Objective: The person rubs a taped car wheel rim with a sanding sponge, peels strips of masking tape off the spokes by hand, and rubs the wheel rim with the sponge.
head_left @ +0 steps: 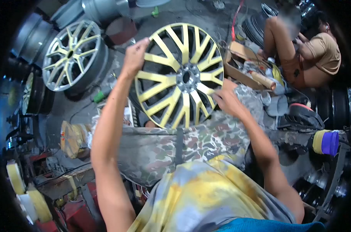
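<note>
A multi-spoke wheel rim [186,76] with yellow spoke faces stands tilted in front of my lap, over camouflage-patterned cloth [156,149]. My left hand [136,58] grips its upper left edge, fingers wrapped around the rim. At the lower right spokes is my right hand [227,101], its fingers pressed together against a spoke end. Whatever might be between those fingertips is too small to make out. One spoke beside them looks silvery white rather than yellow.
Another yellow-spoked wheel [70,54] leans at the upper left. A person [318,54] sits at the upper right near a cardboard box [243,52]. Tape rolls [325,142] are at the right, more [16,178] at the lower left. A brown roll [73,139] stands left.
</note>
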A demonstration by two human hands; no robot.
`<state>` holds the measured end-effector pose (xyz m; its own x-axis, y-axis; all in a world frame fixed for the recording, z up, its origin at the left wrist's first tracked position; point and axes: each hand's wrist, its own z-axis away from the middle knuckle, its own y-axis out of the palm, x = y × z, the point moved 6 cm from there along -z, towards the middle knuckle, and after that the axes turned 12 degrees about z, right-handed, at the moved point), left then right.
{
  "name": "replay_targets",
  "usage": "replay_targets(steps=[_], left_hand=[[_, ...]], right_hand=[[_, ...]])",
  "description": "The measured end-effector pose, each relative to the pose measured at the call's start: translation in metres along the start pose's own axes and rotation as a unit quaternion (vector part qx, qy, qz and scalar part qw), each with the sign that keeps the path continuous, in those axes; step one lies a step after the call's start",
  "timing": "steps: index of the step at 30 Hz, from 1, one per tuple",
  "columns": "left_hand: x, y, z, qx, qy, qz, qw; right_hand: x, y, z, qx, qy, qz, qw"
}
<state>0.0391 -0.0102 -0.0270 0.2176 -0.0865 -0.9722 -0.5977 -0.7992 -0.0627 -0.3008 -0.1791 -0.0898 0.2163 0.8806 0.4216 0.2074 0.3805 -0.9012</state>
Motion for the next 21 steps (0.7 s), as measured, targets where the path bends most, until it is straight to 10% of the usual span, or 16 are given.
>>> replay_targets(steps=[6, 21], left_hand=[[-0.006, -0.010, 0.018, -0.048, 0.049, 0.028, 0.997], [-0.011, -0.006, 0.025, -0.090, 0.066, -0.077, 0.991]], right_hand=[[0.042, 0.063, 0.059, -0.042, 0.107, -0.152, 0.982], [0.080, 0.040, 0.073, -0.044, 0.022, -0.012, 0.999]])
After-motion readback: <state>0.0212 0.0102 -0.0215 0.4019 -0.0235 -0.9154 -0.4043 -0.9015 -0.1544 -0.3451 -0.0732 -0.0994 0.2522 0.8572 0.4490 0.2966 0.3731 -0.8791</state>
